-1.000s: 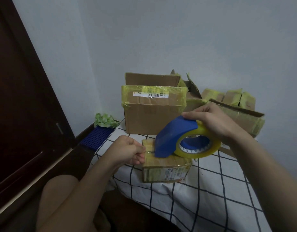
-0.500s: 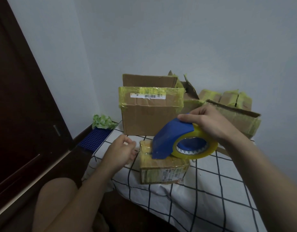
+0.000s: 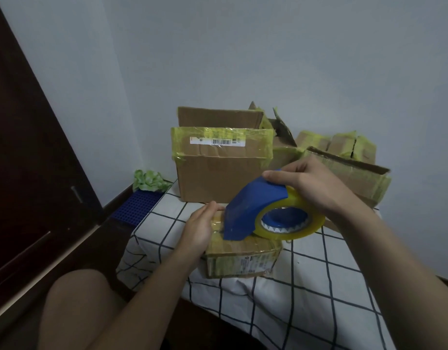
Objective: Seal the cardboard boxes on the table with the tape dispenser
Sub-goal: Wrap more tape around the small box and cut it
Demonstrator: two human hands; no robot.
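Observation:
A small cardboard box (image 3: 240,258), wrapped in yellowish tape, lies on the checked tablecloth near the table's left front corner. My right hand (image 3: 311,185) grips the blue tape dispenser (image 3: 253,210) with its yellow tape roll (image 3: 293,223). The dispenser's front edge rests on the box's top. My left hand (image 3: 200,228) lies flat against the box's left end, fingers pressed over its top left edge.
A large taped box (image 3: 217,168) with a barcode label stands behind, open flaps rising beyond it. An open long box (image 3: 356,178) and several small taped boxes (image 3: 344,145) sit at the back right. A blue grid mat (image 3: 137,208) and green crumpled material (image 3: 149,180) lie left of the table (image 3: 306,286).
My left hand let go, drew back from the box, then returned and now presses flat on its left end. The dispenser stays on the box top.

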